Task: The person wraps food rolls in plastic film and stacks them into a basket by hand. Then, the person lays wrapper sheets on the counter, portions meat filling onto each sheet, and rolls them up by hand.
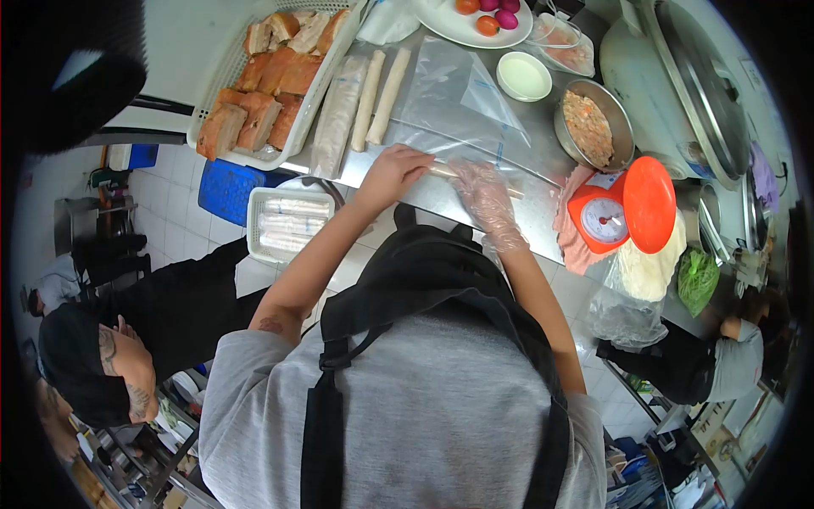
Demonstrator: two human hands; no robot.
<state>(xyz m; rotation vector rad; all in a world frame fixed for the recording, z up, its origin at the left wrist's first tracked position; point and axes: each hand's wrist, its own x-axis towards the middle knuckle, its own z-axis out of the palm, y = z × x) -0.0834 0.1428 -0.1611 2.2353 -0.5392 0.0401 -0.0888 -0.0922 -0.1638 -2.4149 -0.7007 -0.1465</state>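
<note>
At the table's front edge my left hand (394, 176), bare, presses its fingers together on the left end of a thin pale roll (443, 170). My right hand (482, 197), in a clear plastic glove, lies over the roll's right part; its fingers are blurred by the glove. Clear plastic sheets (445, 93) are spread just behind both hands. Left of the sheets lie two pale rolls (389, 95) and a plastic-wrapped bundle (341, 114). A metal bowl of minced filling (588, 127) stands to the right, near a small white bowl (524, 76).
A white basket (307, 127) holds browned meat pieces at the back left. Below it is a smaller basket of wrapped rolls (291, 222). An orange scale (604, 219) and a large pot (649, 93) stand right. Two people (93, 365) (736, 360) are at the sides.
</note>
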